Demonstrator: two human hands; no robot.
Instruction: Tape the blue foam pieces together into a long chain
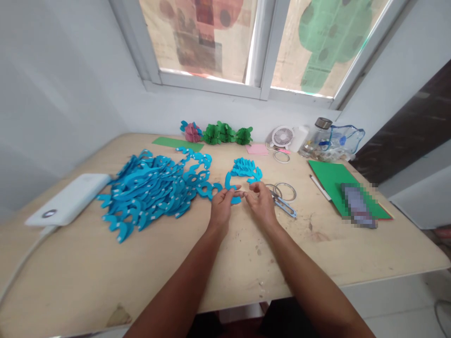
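A blue curved paper piece [236, 200] is pinched in my left hand [221, 209], its end showing past the fingertips. My right hand [261, 205] is closed beside it, thumb and fingertips pressed together and meeting the left fingers; what it grips, if anything, is too small to make out. Just beyond the hands lies a folded bunch of blue paper pieces [244, 167], with a loose curved blue strip [228, 180] near it. To the left spreads a big heap of blue paper arcs [151, 190] with small white patches, trailing toward my left hand.
Metal rings [286, 191] and a light-blue cutter [285, 206] lie right of my right hand. A white power bank [70, 199] with a cable is at left. Green paper [327, 176], a small fan [282, 137], a bottle [317, 136] and green paper ornaments [225, 133] stand farther off.
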